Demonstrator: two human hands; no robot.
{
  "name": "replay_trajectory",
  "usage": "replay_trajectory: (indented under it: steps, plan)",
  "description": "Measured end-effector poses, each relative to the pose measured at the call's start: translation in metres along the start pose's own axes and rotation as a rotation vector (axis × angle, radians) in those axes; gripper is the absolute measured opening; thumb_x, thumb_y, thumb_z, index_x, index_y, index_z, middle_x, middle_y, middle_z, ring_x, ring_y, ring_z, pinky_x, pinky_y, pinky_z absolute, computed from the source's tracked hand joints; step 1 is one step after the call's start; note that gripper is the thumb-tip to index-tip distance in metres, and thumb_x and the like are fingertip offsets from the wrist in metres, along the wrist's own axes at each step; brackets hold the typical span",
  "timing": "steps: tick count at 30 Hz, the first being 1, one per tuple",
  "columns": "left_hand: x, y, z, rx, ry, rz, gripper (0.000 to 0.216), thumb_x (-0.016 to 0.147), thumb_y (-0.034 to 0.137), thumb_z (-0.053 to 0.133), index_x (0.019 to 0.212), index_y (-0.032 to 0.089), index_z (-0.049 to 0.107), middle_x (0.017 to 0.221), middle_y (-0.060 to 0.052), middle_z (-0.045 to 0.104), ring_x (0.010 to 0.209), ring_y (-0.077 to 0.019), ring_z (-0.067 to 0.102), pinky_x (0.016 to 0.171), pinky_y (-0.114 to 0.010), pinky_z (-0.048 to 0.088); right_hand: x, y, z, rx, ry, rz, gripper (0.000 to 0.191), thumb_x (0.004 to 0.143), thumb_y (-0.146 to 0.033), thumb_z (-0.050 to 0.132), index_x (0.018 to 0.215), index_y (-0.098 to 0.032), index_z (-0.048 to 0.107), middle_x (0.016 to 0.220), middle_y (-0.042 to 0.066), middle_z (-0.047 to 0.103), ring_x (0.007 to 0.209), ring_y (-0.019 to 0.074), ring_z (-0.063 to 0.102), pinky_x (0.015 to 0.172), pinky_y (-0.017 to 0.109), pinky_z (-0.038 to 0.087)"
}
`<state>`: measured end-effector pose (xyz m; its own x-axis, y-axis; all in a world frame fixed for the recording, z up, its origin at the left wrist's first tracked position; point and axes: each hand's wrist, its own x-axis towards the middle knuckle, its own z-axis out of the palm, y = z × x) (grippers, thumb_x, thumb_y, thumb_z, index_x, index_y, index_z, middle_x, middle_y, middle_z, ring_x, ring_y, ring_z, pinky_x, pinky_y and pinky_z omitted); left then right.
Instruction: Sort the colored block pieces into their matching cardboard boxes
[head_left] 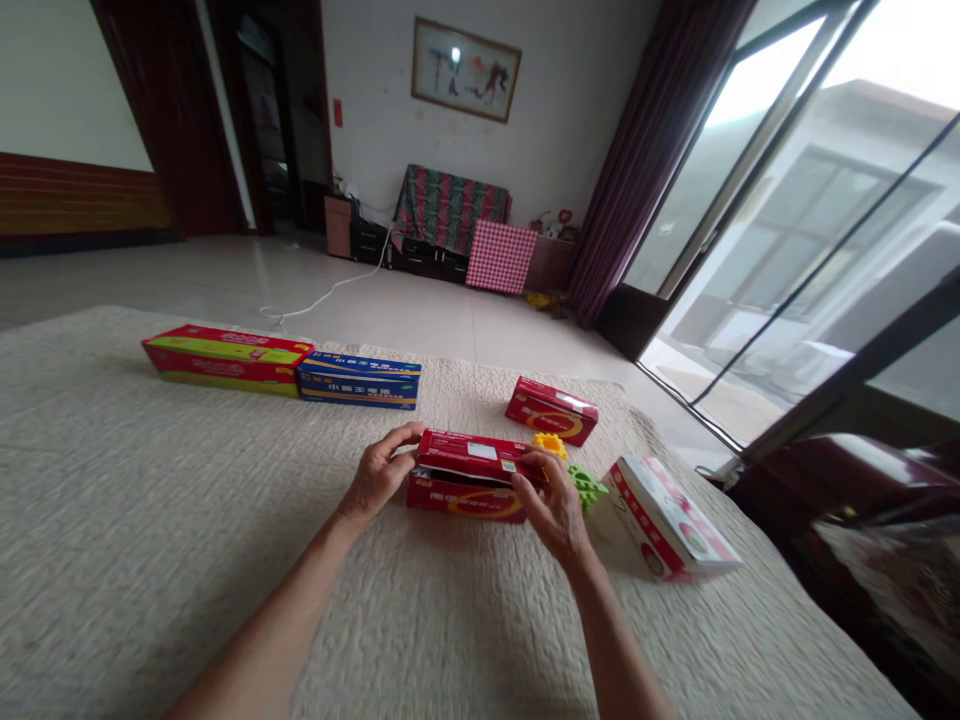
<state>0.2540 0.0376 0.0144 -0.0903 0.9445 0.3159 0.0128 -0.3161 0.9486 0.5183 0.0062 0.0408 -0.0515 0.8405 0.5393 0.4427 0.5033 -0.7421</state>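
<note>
In front of me a red cardboard box [454, 500] rests on the quilted cover, its lid [459, 450] partly raised with a dark gap along the near side. My left hand [377, 474] grips the lid's left end between thumb and fingers. At the right end, my right hand [555, 508] holds the lid with thumb and fingers bent over it. Just beyond that hand lie a yellow toothed plastic piece [551, 444] and a green plastic piece [586, 487], both partly hidden. The inside of the box does not show clearly.
A second red box [553, 410] stands behind. To the right lies a white and red box [671, 520]. A blue box [360, 379] and a long red and green box [227, 358] stand end to end at the left. The cover's far edge [450, 362] meets a tiled floor.
</note>
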Motion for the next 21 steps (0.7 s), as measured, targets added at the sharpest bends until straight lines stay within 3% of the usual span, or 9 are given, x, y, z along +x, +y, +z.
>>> replay_trajectory:
  steps: [4,8,12,16,21]
  plan:
    - [-0.001,0.004,-0.002,-0.090,0.008,0.025,0.041,0.081,0.037,0.056,0.111,0.013,0.069,0.127,-0.013,0.063,0.124,-0.0293,0.053,0.102,-0.042,0.044,-0.001,0.000,0.000,-0.041,-0.011,-0.026,0.020,0.085,-0.033,0.060,0.100,-0.020,0.059,0.118,0.011,0.056,0.107,0.0224,0.058,0.088,0.037,0.052]
    - [-0.004,0.008,0.000,0.031,-0.068,0.149,0.028,0.082,0.036,0.058,0.096,0.017,0.072,0.127,-0.010,0.063,0.126,-0.0269,0.051,0.110,-0.042,0.036,-0.001,0.001,-0.001,-0.055,-0.022,-0.026,0.019,0.085,-0.031,0.059,0.101,-0.021,0.059,0.120,0.011,0.056,0.107,0.0218,0.058,0.089,0.036,0.051]
    - [-0.006,0.007,0.003,0.145,-0.085,0.178,0.019,0.080,0.035,0.060,0.083,0.019,0.070,0.127,-0.009,0.062,0.122,-0.0270,0.054,0.104,-0.042,0.042,-0.001,-0.001,-0.003,-0.081,-0.024,-0.040,0.018,0.083,-0.031,0.061,0.098,-0.020,0.059,0.119,0.011,0.056,0.107,0.0226,0.058,0.088,0.037,0.051]
    - [-0.006,0.003,0.005,0.175,-0.086,0.188,0.014,0.078,0.030,0.059,0.082,0.020,0.068,0.129,-0.009,0.060,0.122,-0.0266,0.054,0.097,-0.038,0.047,-0.003,-0.004,-0.003,-0.105,-0.021,-0.046,0.014,0.084,-0.031,0.057,0.094,-0.021,0.061,0.116,0.010,0.058,0.103,0.0220,0.059,0.086,0.036,0.050]
    - [-0.008,-0.004,0.009,0.167,-0.042,0.198,0.013,0.078,0.026,0.054,0.080,0.020,0.065,0.129,-0.008,0.060,0.124,-0.0259,0.052,0.103,-0.039,0.042,-0.009,0.001,0.008,-0.107,0.101,-0.037,0.015,0.089,-0.027,0.047,0.088,-0.021,0.061,0.112,0.009,0.060,0.106,0.0205,0.057,0.093,0.036,0.045]
